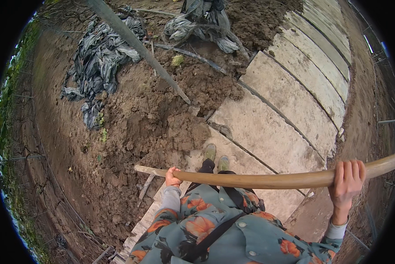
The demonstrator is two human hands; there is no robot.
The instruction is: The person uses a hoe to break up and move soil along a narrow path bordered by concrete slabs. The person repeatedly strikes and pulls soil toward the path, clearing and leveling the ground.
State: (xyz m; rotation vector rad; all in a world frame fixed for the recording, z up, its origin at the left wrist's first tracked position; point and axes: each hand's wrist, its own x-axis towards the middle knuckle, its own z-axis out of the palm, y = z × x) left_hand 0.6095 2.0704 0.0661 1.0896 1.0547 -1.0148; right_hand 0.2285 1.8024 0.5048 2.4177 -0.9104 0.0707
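A long wooden handle [257, 180] lies crosswise in front of my body, above the path. My left hand [173, 177] is wrapped around it near its pale, narrower end. Farther along, toward the right rim, my right hand [349, 178] grips the thicker part from above. The handle runs out of sight at the dark right edge, so whatever sits at that end is hidden. Below it, my shoes [210, 151] stand on a concrete slab [197, 153] beside loose brown soil [151, 132].
A slanted pole [144, 52] meets the soil by the slab edges. Crumpled dark plastic sheeting [98, 56] lies at upper left, with another bundle [204, 26] at top centre. Concrete slabs [283, 89] with gaps run to the upper right. Green plants [6, 115] line the left rim.
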